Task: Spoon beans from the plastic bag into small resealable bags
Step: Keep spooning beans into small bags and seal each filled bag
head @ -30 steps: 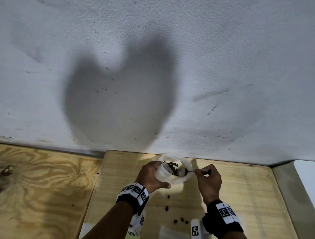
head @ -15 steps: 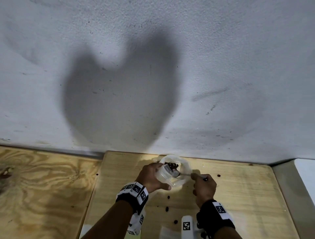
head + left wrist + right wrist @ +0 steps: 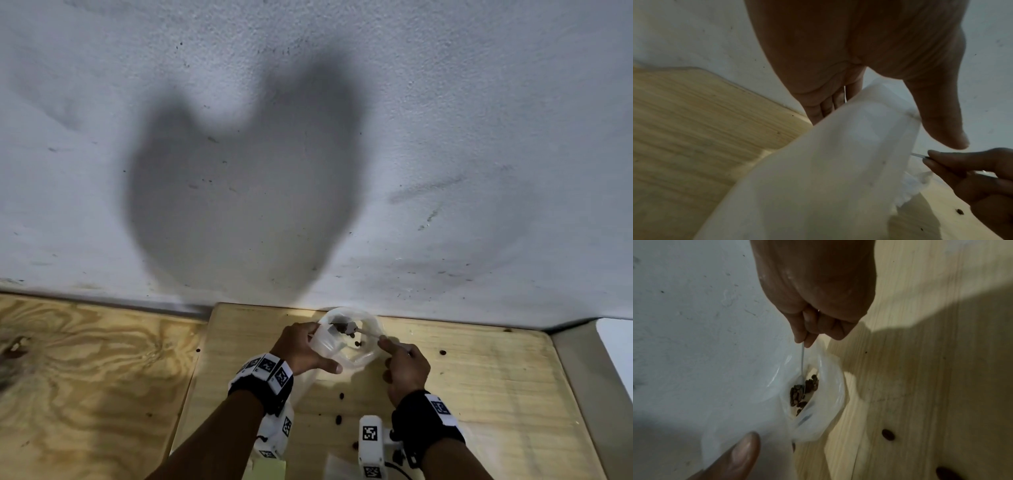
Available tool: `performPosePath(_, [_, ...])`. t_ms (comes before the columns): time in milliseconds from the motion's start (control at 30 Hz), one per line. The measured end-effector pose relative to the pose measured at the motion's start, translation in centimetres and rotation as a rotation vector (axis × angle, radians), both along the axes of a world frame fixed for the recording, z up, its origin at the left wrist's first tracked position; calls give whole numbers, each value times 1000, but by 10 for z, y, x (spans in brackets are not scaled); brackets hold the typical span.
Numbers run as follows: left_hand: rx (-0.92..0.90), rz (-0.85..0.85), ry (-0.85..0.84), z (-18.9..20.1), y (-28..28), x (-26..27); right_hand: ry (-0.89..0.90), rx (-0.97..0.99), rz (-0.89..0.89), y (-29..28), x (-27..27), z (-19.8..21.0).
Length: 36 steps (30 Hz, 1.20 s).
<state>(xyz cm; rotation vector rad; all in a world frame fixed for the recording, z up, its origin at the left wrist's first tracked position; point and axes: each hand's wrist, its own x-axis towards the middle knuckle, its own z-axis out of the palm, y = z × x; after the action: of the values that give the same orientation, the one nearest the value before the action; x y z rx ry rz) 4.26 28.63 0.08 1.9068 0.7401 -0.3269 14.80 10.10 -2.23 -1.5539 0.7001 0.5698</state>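
My left hand [image 3: 303,349] grips the rim of a clear plastic bag [image 3: 363,346], holding its mouth wide; the same hand [image 3: 859,65] and bag [image 3: 818,178] fill the left wrist view. My right hand [image 3: 404,368] pinches the thin handle of a metal spoon [image 3: 363,331], whose bowl is down inside the bag among dark beans [image 3: 342,329]. From the right wrist, the spoon [image 3: 802,366] dips into the beans [image 3: 803,391] in the bag [image 3: 824,402], beneath my fingers [image 3: 807,334]. Which bag this is, I cannot tell.
Several loose beans [image 3: 340,396] lie on the light wooden board [image 3: 496,394] between my wrists, and one more [image 3: 442,352] to the right. A grey wall [image 3: 308,137] rises right behind the bag. Darker plywood [image 3: 85,377] lies to the left.
The spoon's bowl has gone deeper into the bag toward the left. My right hand shifted down and left. The left hand kept hold of the bag.
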Motion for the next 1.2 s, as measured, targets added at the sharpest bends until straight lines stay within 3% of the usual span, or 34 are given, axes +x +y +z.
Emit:
performPosePath(367, [26, 18, 17, -1, 12, 2, -66, 75, 82, -36, 15, 41])
performPosePath(633, [58, -6, 46, -1, 10, 3, -198, 131, 203, -31, 24, 64])
performPosePath(733, [63, -18, 35, -1, 10, 3, -304, 79, 324, -20, 24, 68])
performPosePath(967, [-11, -66, 21, 4, 13, 4, -739, -38, 725, 5, 8, 80])
performPosePath(1033, [-5, -26, 16, 2, 15, 4, -773, -55, 717, 4, 5, 80])
performPosePath(1200, [9, 32, 34, 2, 16, 6, -764, -179, 453, -18, 8, 70])
